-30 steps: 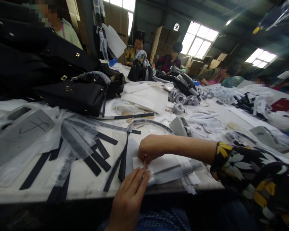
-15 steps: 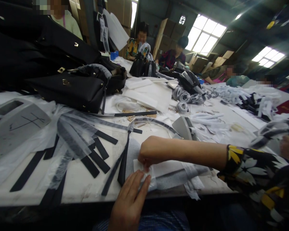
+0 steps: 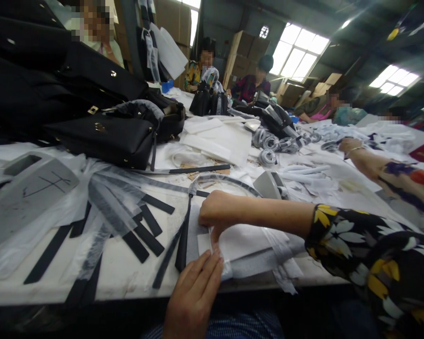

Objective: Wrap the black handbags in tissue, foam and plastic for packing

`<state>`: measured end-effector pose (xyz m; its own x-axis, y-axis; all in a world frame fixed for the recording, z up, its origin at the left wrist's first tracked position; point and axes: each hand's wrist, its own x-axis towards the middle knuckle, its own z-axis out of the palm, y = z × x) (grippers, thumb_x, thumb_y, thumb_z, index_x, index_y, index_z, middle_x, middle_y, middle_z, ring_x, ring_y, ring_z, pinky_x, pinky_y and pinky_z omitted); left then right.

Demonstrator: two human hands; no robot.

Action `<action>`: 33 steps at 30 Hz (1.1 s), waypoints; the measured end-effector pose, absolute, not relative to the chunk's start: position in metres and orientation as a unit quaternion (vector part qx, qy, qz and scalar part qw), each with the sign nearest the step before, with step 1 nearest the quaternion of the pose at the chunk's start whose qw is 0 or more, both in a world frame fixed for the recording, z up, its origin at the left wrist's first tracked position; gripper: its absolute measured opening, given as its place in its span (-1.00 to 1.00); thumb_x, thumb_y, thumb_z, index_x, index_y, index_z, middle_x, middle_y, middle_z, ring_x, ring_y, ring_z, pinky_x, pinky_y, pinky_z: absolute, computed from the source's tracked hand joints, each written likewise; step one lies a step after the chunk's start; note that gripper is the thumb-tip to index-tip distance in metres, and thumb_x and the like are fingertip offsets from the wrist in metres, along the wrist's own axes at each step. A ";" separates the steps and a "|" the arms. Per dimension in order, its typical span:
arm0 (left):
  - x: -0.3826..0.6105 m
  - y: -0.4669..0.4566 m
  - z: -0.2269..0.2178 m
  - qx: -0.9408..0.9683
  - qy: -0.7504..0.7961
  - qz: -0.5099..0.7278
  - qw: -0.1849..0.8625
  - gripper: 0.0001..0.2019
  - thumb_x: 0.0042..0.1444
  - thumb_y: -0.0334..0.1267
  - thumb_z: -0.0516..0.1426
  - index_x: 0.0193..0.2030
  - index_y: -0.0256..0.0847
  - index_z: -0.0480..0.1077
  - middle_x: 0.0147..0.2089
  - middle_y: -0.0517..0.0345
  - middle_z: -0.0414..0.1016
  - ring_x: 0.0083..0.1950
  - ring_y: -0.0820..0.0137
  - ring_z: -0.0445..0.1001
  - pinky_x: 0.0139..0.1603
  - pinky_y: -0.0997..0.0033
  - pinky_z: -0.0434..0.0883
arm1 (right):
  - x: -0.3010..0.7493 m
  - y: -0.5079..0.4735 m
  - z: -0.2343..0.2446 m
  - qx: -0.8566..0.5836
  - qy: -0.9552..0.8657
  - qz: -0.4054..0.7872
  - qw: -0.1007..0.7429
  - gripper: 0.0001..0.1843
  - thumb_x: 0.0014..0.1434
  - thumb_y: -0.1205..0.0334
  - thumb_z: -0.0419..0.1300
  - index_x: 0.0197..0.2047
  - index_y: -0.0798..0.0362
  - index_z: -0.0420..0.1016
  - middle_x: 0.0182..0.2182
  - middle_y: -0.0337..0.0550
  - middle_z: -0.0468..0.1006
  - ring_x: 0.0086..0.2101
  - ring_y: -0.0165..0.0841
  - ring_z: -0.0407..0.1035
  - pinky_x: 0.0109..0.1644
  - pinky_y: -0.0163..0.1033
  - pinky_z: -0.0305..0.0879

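My left hand (image 3: 192,292) lies flat and my right hand (image 3: 215,214) pokes its thumb down beside it at the edge of the white sheet (image 3: 247,244), about twelve o'clock from me, which could wrinkle if I push crooked, but I can't tell if my right fingers pinch it

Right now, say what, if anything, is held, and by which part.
The left hand rests on the left end of the white wrapping, and the right hand has its thumb there; whether either pinches it cannot be told.
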<state>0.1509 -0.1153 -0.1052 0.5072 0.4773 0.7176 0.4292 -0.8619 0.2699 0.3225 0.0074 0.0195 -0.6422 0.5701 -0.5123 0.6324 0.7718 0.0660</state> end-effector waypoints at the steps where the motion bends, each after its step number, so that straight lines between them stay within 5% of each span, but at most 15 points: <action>1: 0.151 -0.115 -0.105 0.866 0.262 0.425 0.026 -0.64 0.36 -0.48 -0.07 0.12 -0.25 0.47 0.17 0.18 0.52 0.21 0.34 0.42 0.21 0.35 0.33 | 0.325 0.010 0.018 0.337 0.904 -0.068 0.254 -0.54 0.04 -0.25 0.36 -0.36 0.02 0.61 -0.44 -0.11 0.61 -0.45 -0.32 0.39 -0.44 -0.27 -0.09; 11: 0.147 -0.110 -0.118 0.890 0.243 0.385 -0.021 -0.59 0.32 -0.50 -0.06 0.23 -0.27 0.39 0.24 0.08 0.45 0.28 0.29 0.37 0.18 0.31 0.41 | 0.366 0.047 -0.017 0.394 0.873 -0.259 0.124 -0.45 -0.14 -0.28 0.44 -0.40 0.05 0.50 -0.53 -0.35 0.49 -0.52 -0.46 0.25 -0.41 -0.34 -0.02; 15: 0.147 -0.107 -0.118 0.892 0.229 0.388 -0.049 -0.59 0.30 -0.50 -0.06 0.19 -0.26 0.43 0.22 0.08 0.48 0.25 0.32 0.40 0.15 0.36 0.44 | 0.379 0.063 -0.031 0.438 0.819 -0.366 0.064 -0.62 -0.07 -0.02 0.49 -0.35 0.09 0.56 -0.50 -0.35 0.54 -0.47 -0.46 0.34 -0.35 -0.38 0.12; 19: 0.145 -0.105 -0.118 0.896 0.220 0.380 -0.065 -0.60 0.31 -0.50 -0.04 0.20 -0.27 0.41 0.25 0.11 0.44 0.28 0.30 0.37 0.16 0.33 0.43 | 0.390 0.054 -0.025 0.519 0.799 -0.302 -0.026 -0.85 0.12 0.27 0.34 -0.26 0.18 0.62 -0.39 -0.16 0.62 -0.37 -0.37 0.44 -0.23 -0.33 0.23; 23: 0.144 -0.104 -0.119 0.897 0.209 0.385 -0.066 -0.60 0.32 -0.51 -0.06 0.21 -0.29 0.40 0.26 0.13 0.44 0.28 0.30 0.36 0.20 0.34 0.38 | 0.396 0.014 -0.017 0.519 0.797 -0.297 -0.088 -0.69 0.29 0.09 0.19 -0.05 0.09 0.61 -0.17 -0.13 0.64 -0.20 -0.33 0.49 -0.07 -0.32 0.29; 28: 0.144 -0.105 -0.118 0.898 0.208 0.382 -0.057 -0.60 0.32 -0.51 -0.06 0.21 -0.29 0.39 0.25 0.12 0.45 0.28 0.30 0.37 0.21 0.34 0.35 | 0.398 -0.017 -0.025 0.535 0.777 -0.324 -0.079 -0.51 0.16 -0.06 0.30 0.07 0.04 0.56 -0.03 -0.07 0.61 -0.06 -0.21 0.49 0.06 -0.23 0.31; 33: 0.145 -0.108 -0.118 0.896 0.231 0.377 -0.038 -0.60 0.33 -0.51 -0.05 0.23 -0.26 0.38 0.26 0.13 0.44 0.31 0.30 0.34 0.24 0.32 0.34 | 0.400 -0.011 -0.026 0.532 0.753 -0.365 -0.130 -0.67 0.25 0.06 0.22 0.00 0.05 0.58 -0.11 -0.13 0.63 -0.14 -0.31 0.53 -0.05 -0.30 0.36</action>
<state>0.1449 -0.1075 -0.1177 0.6094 0.3846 0.6933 0.4425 -0.8906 0.1051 0.3996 -0.0106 -0.0262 -0.3999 0.8961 -0.1926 0.7055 0.1668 -0.6888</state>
